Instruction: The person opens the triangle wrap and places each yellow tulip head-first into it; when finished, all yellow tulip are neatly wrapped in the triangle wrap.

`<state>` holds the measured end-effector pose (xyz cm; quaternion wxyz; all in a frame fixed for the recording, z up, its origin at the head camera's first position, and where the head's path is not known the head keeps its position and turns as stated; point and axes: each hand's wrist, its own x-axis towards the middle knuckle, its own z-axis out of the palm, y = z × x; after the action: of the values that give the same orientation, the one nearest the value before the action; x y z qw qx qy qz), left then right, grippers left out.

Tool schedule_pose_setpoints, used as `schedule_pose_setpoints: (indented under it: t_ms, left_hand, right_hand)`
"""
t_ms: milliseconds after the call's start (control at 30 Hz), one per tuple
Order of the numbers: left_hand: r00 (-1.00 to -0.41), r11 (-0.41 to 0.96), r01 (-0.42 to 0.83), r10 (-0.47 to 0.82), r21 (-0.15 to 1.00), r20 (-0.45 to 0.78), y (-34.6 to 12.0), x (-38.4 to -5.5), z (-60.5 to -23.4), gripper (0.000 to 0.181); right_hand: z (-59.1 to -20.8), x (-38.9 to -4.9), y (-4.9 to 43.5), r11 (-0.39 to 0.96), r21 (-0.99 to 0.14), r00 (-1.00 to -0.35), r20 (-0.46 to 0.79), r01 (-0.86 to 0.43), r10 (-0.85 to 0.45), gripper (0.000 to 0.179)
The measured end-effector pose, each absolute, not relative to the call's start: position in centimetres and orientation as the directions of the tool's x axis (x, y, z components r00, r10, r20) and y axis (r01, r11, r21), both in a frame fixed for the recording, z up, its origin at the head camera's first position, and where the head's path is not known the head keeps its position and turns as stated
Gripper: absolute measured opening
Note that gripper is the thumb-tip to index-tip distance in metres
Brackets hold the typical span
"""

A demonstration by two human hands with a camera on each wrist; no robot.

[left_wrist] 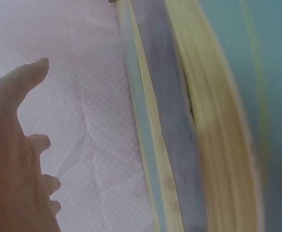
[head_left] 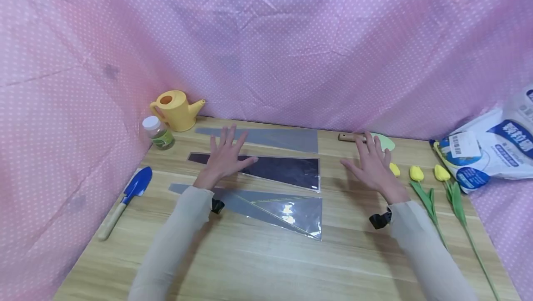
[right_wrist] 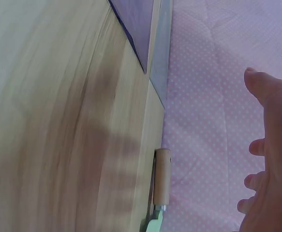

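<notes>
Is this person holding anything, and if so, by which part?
Nothing is held: the left hand is spread, empty, over the dark sheet, and the right hand, also empty, is clear of the green-bladed trowel in its wrist view.

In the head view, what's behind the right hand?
Behind the right hand, parts of a green-bladed trowel and a yellow tulip show. The fingers cover the trowel's middle; the tulip's stem is hidden.

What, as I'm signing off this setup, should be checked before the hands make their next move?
1. Left hand free: ok, fingers spread, holding nothing.
2. Right hand free: ok, likewise.
3. Dark sheet lying flat: ok.
4. Green trowel fully visible from the head: not ok, partly covered by the right hand.
5. Yellow watering can upright: ok.
6. Water inside it: cannot tell.
</notes>
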<state>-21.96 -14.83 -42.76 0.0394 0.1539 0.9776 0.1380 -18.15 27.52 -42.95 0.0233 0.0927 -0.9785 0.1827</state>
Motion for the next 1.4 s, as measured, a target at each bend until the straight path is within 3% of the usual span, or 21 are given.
schedule_pose_setpoints:
  t_ms: [333,600,1400]
  left_hand:
    - [-0.938,0.903,0.314,0.342,0.295,-0.051,-11.8,-23.5,-42.5,0.090]
    - [-0.931,0.884,0.319,0.361,0.342,-0.063,-9.5,-24.8,-43.1,0.090]
    - [-0.901,0.898,0.319,0.387,0.304,-0.197,-5.2,-27.4,-46.9,0.088]
  right_hand:
    - [-43.3,-20.1,25.8,0.901,-0.403,-0.984,-0.003,-0.162,-0.179,0.087]
    - [-44.4,-22.0,24.6,0.911,-0.380,-0.983,-0.021,-0.161,-0.182,0.087]
    - [-47.7,-24.2,21.5,0.895,-0.431,-0.959,-0.190,-0.112,-0.211,0.081]
